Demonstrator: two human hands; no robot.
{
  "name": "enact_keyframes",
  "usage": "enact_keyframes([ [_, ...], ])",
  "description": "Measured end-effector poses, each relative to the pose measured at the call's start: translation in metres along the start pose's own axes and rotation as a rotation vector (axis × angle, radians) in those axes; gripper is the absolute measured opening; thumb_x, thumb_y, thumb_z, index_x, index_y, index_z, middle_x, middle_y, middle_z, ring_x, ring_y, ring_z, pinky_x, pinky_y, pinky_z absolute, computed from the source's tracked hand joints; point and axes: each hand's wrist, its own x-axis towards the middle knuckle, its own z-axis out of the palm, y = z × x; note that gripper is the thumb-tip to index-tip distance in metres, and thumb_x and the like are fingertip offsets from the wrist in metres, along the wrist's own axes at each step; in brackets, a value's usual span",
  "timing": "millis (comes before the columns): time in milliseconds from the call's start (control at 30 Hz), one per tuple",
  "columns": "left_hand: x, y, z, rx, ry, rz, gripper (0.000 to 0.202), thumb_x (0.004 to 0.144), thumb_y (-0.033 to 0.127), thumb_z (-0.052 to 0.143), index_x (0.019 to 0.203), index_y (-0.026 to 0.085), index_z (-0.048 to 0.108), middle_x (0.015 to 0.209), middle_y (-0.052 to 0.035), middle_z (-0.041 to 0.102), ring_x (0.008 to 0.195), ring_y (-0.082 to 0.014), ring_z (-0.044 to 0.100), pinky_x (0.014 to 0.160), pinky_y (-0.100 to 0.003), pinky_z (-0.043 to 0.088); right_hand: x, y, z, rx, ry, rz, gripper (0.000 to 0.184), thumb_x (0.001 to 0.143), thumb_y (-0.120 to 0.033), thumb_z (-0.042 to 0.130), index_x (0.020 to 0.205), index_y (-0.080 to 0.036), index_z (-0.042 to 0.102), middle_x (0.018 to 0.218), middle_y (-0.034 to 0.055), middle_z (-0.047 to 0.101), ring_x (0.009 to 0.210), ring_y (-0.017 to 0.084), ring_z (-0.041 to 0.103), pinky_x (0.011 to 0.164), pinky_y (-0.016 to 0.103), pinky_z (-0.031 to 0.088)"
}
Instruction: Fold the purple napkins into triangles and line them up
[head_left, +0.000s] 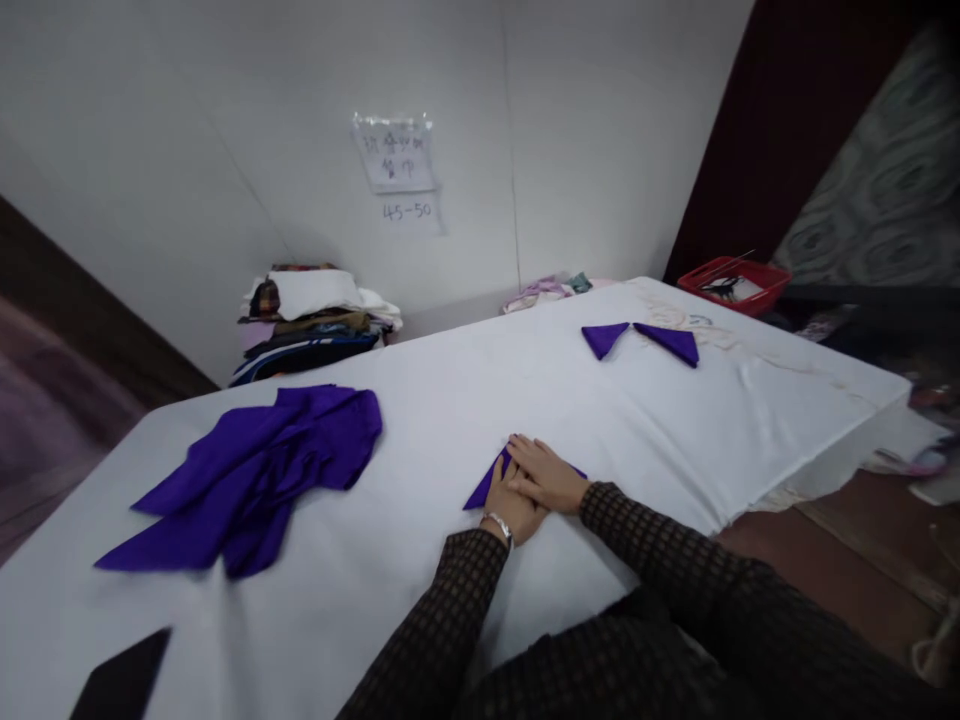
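A folded purple cloth (pixel 482 488) lies on the white-covered table, mostly hidden under my hands; one pointed corner sticks out at left and a sliver at right. My left hand (pixel 516 512), with a silver bracelet at its wrist, rests flat on the cloth. Partly over it lies my right hand (pixel 551 477), fingers stretched out and pressing down. A loose heap of purple cloths (pixel 277 470) is spread to the left. Farther back on the right sit two small folded purple pieces, a triangle (pixel 604 338) and a longer one (pixel 667 342), with tips nearly touching.
The white tablecloth (pixel 427 570) has some creases. A stack of folded clothes (pixel 315 320) stands behind the table's back left edge. At the back right is a red basket (pixel 739 283). A dark flat object (pixel 124 675) lies at front left. Paper signs (pixel 401 170) hang on the wall.
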Motion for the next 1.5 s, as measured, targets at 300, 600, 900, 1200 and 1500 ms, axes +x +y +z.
enact_keyframes([
  [300, -0.017, -0.031, -0.002, -0.111, 0.022, -0.055, 0.07, 0.083, 0.038, 0.047, 0.145, 0.016, 0.022, 0.15, -0.0107, 0.027, 0.139, -0.0255, 0.022, 0.11, -0.047, 0.024, 0.003, 0.0, 0.005, 0.05, 0.055, 0.05, 0.074, 0.09, -0.059, 0.032, 0.145, -0.009, 0.025, 0.15, 0.0179, 0.023, 0.139, 0.024, 0.017, 0.112, 0.044, 0.013],
  [600, -0.059, -0.064, 0.018, 0.044, 0.083, -0.094, 0.061, 0.086, 0.05, 0.038, 0.139, 0.02, 0.039, 0.143, -0.0079, 0.04, 0.133, -0.029, 0.034, 0.106, -0.051, 0.03, 0.003, -0.005, 0.012, -0.078, 0.096, 0.04, 0.079, 0.086, -0.065, 0.036, 0.143, -0.009, 0.03, 0.149, 0.0187, 0.024, 0.139, 0.027, 0.017, 0.112, 0.046, 0.013],
  [900, -0.068, -0.085, 0.043, 0.04, 0.094, -0.11, 0.062, 0.081, 0.056, 0.045, 0.135, 0.026, 0.044, 0.141, -0.0058, 0.041, 0.129, -0.0328, 0.04, 0.101, -0.054, 0.035, 0.002, -0.006, 0.009, -0.012, 0.099, 0.048, 0.081, 0.085, -0.066, 0.036, 0.143, -0.01, 0.029, 0.15, 0.017, 0.022, 0.139, 0.026, 0.016, 0.113, 0.045, 0.009],
  [1200, -0.067, -0.087, 0.052, 0.01, 0.111, -0.111, 0.063, 0.081, 0.058, 0.042, 0.136, 0.026, 0.042, 0.142, -0.0054, 0.04, 0.129, -0.0336, 0.039, 0.1, -0.056, 0.035, 0.003, -0.003, 0.014, -0.04, 0.092, 0.061, 0.081, 0.085, -0.065, 0.037, 0.144, -0.012, 0.027, 0.15, 0.0167, 0.021, 0.14, 0.025, 0.015, 0.113, 0.045, 0.01],
  [1500, -0.062, -0.065, 0.01, -0.065, 0.1, -0.179, 0.048, 0.088, 0.039, 0.038, 0.132, 0.022, 0.05, 0.138, -0.0066, 0.047, 0.128, -0.0288, 0.04, 0.104, -0.053, 0.032, 0.005, -0.002, 0.015, -0.095, 0.04, 0.072, 0.08, 0.085, -0.063, 0.04, 0.145, -0.013, 0.026, 0.151, 0.0174, 0.02, 0.14, 0.026, 0.015, 0.112, 0.048, 0.012],
])
